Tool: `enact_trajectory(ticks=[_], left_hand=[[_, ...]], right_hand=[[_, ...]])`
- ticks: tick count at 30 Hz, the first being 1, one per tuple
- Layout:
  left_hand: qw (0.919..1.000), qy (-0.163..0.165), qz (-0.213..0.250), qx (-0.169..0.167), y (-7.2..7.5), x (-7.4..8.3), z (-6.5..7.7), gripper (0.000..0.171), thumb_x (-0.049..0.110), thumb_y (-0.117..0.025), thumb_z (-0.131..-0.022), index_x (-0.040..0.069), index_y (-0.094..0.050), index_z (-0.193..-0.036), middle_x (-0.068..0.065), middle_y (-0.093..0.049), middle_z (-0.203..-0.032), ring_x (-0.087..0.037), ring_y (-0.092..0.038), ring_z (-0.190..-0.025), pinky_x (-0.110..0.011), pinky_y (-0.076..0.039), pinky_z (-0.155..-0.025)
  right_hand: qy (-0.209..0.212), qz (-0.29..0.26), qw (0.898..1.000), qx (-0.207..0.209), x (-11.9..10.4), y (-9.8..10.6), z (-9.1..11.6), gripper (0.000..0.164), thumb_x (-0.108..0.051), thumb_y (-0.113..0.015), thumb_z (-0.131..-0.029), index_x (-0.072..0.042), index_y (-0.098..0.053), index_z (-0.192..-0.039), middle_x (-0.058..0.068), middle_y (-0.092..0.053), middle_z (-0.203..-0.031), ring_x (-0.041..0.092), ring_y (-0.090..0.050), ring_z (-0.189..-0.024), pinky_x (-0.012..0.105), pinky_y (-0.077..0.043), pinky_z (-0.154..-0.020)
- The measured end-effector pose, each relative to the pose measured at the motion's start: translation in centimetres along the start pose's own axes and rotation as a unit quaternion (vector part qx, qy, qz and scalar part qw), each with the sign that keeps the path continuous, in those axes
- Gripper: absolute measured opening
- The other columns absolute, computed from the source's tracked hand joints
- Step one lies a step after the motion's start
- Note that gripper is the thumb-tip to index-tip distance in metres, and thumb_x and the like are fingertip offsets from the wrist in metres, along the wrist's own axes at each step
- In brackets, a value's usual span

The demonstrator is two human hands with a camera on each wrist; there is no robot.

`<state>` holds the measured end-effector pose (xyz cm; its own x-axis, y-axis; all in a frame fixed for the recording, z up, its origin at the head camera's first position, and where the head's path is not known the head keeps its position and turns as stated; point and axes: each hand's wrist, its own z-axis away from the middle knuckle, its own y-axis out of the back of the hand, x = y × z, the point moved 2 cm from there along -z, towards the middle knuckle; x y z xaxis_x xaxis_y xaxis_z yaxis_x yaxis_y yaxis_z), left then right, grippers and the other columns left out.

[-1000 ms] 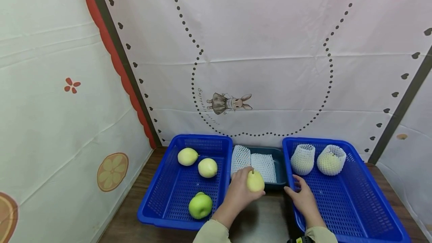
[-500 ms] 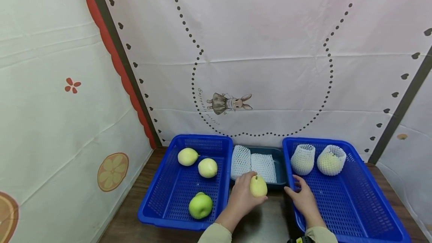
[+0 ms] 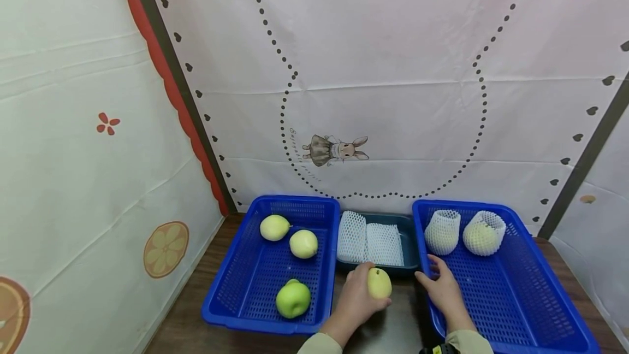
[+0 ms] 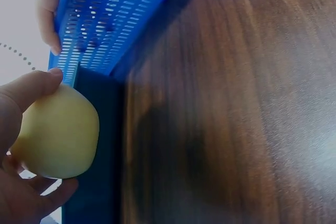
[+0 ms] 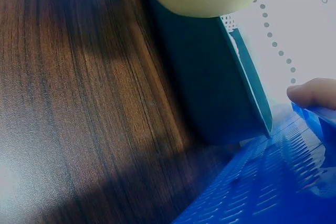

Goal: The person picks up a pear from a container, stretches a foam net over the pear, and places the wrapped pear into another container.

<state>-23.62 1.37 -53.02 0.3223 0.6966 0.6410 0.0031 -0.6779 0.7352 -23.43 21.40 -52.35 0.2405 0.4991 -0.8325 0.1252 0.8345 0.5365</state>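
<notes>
My left hand (image 3: 358, 295) holds a pale yellow pear (image 3: 380, 284) above the wooden table, in front of the small dark green tray (image 3: 410, 234). In the left wrist view the thumb lies along one side of the pear (image 4: 60, 132) and the fingers go round the other. My right hand (image 3: 444, 288) grips the left rim of the right blue basket (image 3: 540, 266), thumb outside and fingers over the edge. Two pears in white foam nets, a left one (image 3: 442, 232) and a right one (image 3: 484, 232), stand at the back of that basket.
The left blue basket (image 3: 216, 299) contains two pale yellow pears (image 3: 303, 244) and one green apple-like fruit (image 3: 293, 299). Flat white foam nets (image 3: 385, 245) lie in the green tray between the baskets. A printed white cloth (image 3: 393, 113) hangs behind.
My left hand has brought the pear slightly toward me and to the right, from over the tray's front edge to before it. My right hand keeps its place on the basket rim.
</notes>
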Motion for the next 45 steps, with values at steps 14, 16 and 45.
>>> enact_trajectory(ticks=[14, 16, 45], left_hand=[[0.9939, 0.049, 0.082, -0.056, -1.5, -1.2, 0.8, 0.07, 0.023, -0.086, -0.061, 0.012, -0.05, -0.12, -0.007, -0.052, -0.111, -0.029, -0.05, -0.098, -0.045, -0.045, -0.076], [0.9925, 0.054, 0.092, -0.06, -1.6, -1.3, 0.9, 0.07, 0.021, -0.086, -0.061, 0.013, -0.05, -0.12, -0.007, -0.052, -0.112, -0.029, -0.05, -0.099, -0.046, -0.045, -0.076], [0.9858, 0.081, 0.138, -0.051, -3.1, -2.6, 0.9, 0.08, 0.015, -0.088, -0.057, 0.017, -0.048, -0.126, -0.01, -0.042, -0.11, -0.031, -0.046, -0.099, -0.05, -0.043, -0.079]], right_hand=[[0.004, 0.001, 1.0, 0.001, 0.0, 0.1, 0.1, 0.062, -0.022, -0.058, -0.089, 0.003, -0.029, -0.137, 0.035, -0.038, -0.129, 0.047, -0.044, -0.112, 0.056, -0.041, -0.086], [0.004, 0.003, 1.0, 0.001, 0.0, 0.1, 0.2, 0.061, -0.022, -0.058, -0.089, 0.003, -0.029, -0.137, 0.035, -0.038, -0.129, 0.048, -0.044, -0.112, 0.056, -0.041, -0.086], [0.001, 0.002, 1.0, 0.002, 0.0, 0.1, 0.1, 0.062, -0.024, -0.058, -0.089, 0.003, -0.028, -0.138, 0.035, -0.037, -0.129, 0.047, -0.043, -0.112, 0.056, -0.041, -0.087]])
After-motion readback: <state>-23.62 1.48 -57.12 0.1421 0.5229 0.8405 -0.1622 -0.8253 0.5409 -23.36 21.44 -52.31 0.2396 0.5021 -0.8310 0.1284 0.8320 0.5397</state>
